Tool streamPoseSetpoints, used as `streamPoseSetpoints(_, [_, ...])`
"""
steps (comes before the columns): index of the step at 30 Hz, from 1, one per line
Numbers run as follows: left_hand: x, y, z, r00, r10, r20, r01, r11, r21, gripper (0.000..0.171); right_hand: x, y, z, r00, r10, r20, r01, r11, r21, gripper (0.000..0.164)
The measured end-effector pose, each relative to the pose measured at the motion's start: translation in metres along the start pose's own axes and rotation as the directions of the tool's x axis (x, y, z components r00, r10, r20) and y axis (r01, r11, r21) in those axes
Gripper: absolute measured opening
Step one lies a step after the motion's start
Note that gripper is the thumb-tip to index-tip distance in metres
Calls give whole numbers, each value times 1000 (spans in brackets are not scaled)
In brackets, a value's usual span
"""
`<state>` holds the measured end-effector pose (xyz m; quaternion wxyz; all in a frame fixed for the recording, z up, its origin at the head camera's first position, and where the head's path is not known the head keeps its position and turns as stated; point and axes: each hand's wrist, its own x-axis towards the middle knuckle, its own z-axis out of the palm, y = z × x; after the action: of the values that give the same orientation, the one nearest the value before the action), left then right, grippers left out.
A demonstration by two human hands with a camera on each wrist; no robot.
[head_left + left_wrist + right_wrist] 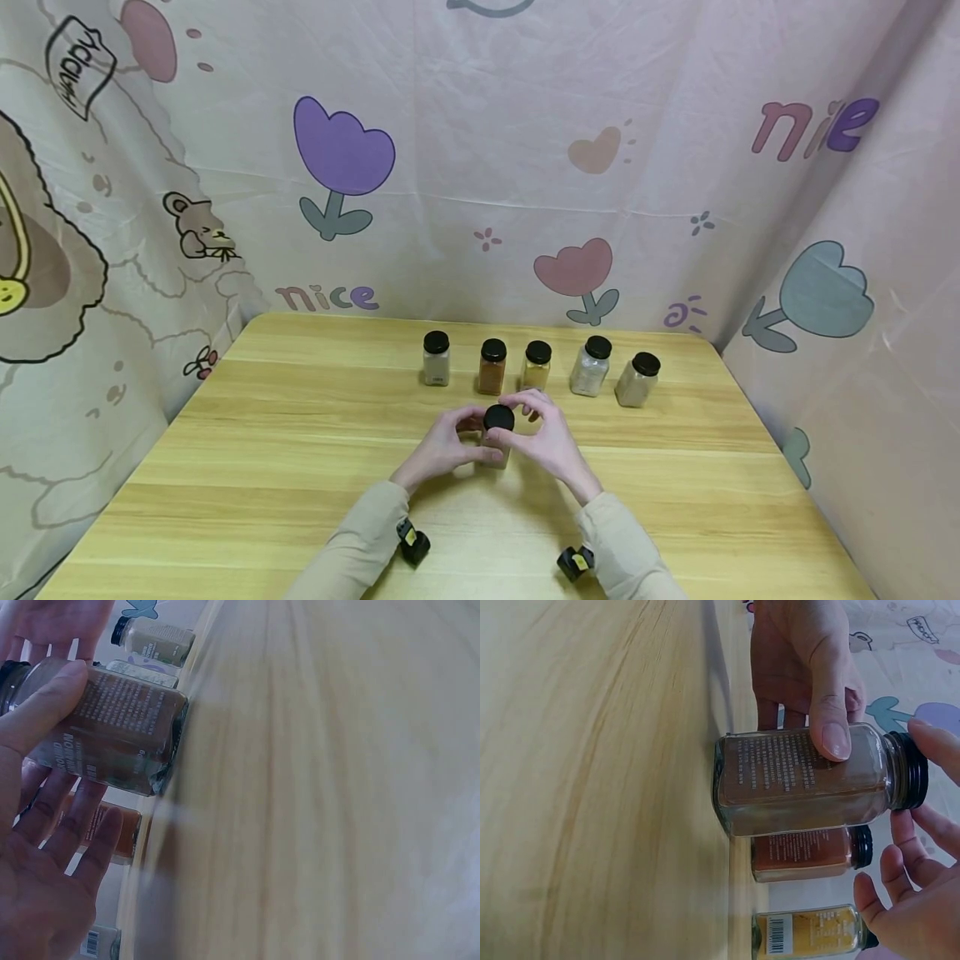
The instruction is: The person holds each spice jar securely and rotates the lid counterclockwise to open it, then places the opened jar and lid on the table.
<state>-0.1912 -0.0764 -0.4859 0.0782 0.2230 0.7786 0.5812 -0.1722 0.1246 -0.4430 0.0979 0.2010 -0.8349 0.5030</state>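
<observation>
A square glass spice jar (496, 457) of brown powder, its black lid (498, 417) upward, stands upright low over the table in front of the other jars. Around its body my left hand (442, 448) grips, thumb pressed on the near side in the right wrist view. Part of the printed label (120, 705) shows in the left wrist view. My right hand (551, 437) pinches the black lid (909, 771) between thumb and fingers, while its other fingers (896, 874) are loosely bent beside it.
Behind the hands stands a row of several black-lidded jars, among them a pale one (437, 360), an orange-brown one (491, 371) and a yellow one (536, 367). Farther right are a white-filled jar (590, 368) and a beige one (637, 383). A printed curtain (465, 183) hangs behind the wooden table (262, 433).
</observation>
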Motion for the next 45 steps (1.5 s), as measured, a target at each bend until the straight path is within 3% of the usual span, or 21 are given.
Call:
streamPoseSetpoints(7, [1,-1,1,1000,0,0,0,1000,5,51,-1,-2,-1,999,-27,18,27,1000,2,42])
streamPoseSetpoints(14, [1,-2,1,1000,10,-2,-10,1000,3,50,-2,-1,0,999,21,27,-21,1000,3,49])
streamPoseSetpoints(24, [-1,0,-1,1000,-2,7,2,1000,-14,50,-1,-3,0,1000,1,9,-1,1000,-7,42])
streamPoseSetpoints(33, [-1,-1,0,999,36,8,-36,999,2,47,-2,-4,-1,999,0,34,0,1000,-8,48])
streamPoseSetpoints(45, [-1,0,-1,999,34,7,-34,999,-2,49,0,-3,2,1000,28,-4,-28,1000,-2,42])
